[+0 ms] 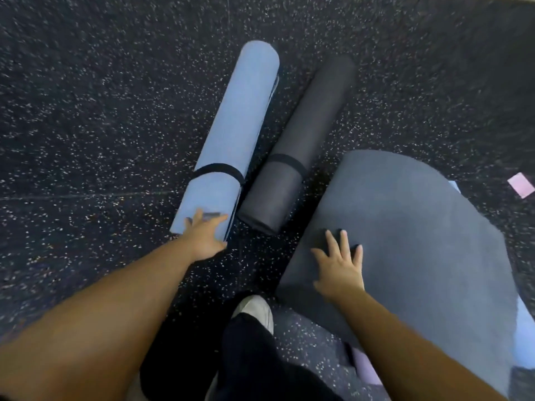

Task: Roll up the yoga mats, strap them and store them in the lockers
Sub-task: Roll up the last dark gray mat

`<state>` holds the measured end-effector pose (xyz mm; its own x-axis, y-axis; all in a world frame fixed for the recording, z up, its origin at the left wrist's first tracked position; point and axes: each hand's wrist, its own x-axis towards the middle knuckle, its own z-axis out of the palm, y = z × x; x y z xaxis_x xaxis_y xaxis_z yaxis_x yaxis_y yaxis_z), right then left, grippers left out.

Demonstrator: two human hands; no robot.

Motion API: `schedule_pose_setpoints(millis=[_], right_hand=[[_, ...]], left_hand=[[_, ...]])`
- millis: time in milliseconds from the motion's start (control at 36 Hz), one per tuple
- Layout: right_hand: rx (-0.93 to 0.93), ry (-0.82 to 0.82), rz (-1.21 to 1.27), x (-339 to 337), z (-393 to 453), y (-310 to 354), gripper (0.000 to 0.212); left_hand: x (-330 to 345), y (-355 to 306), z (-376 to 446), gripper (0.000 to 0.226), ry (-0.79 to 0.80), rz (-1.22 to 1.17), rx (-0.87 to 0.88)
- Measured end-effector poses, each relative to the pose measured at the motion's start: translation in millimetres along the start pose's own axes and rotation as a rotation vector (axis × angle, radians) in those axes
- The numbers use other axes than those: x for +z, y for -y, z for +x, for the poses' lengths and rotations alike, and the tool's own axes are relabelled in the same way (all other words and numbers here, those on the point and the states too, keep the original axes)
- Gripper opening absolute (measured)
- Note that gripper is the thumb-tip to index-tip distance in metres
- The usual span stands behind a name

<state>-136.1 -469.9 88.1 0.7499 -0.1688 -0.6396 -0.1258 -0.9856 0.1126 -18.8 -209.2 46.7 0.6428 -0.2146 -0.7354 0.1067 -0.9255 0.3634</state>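
Left hand (204, 237) rests open-fingered on the strapped blue roll (228, 140), right hand (340, 267) flat on the floppy grey mat (405, 227) (soft foam, grab its near edge).

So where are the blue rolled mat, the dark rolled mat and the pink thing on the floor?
blue rolled mat (231, 123): head view, middle of the roll.
dark rolled mat (301, 140): head view, middle of the roll.
pink thing (521, 185): head view, its centre, right edge of the floor.

blue mat (231, 131) | grey mats (301, 143) | black straps (218, 170) | speckled black floor (101, 111)
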Motion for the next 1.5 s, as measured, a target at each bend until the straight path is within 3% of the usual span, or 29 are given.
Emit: schedule_pose_setpoints(millis=[111, 278, 444, 694, 1083, 1306, 1500], right_hand=[[0.003, 0.001, -0.052, 10, -2, -1, 0.072], [-0.062, 0.051, -0.132, 25, -16, 4, 0.100], [-0.159, 0.073, -0.238, 51, -36, 9, 0.107], [-0.171, 0.061, -0.221, 48, -49, 14, 0.079], [-0.140, -0.044, 0.118, 1, -98, 11, 0.056], [-0.150, -0.298, 0.240, -33, -131, 7, 0.062], [-0.156, -0.600, 0.431, -77, -155, 5, 0.047]], left_hand=[[5, -4, -2, 0.066, -0.020, -0.011, -0.064], [16, -2, -10, 0.055, -0.080, -0.055, 0.024], [21, 3, -22, 0.053, -0.096, -0.079, 0.069], [18, 5, -42, 0.050, -0.031, -0.121, 0.082], [5, -12, -110, 0.044, -0.061, -0.121, 0.139], [-24, -29, -165, 0.043, -0.161, -0.118, 0.227], [-49, -67, -226, 0.067, -0.226, -0.180, 0.397]])
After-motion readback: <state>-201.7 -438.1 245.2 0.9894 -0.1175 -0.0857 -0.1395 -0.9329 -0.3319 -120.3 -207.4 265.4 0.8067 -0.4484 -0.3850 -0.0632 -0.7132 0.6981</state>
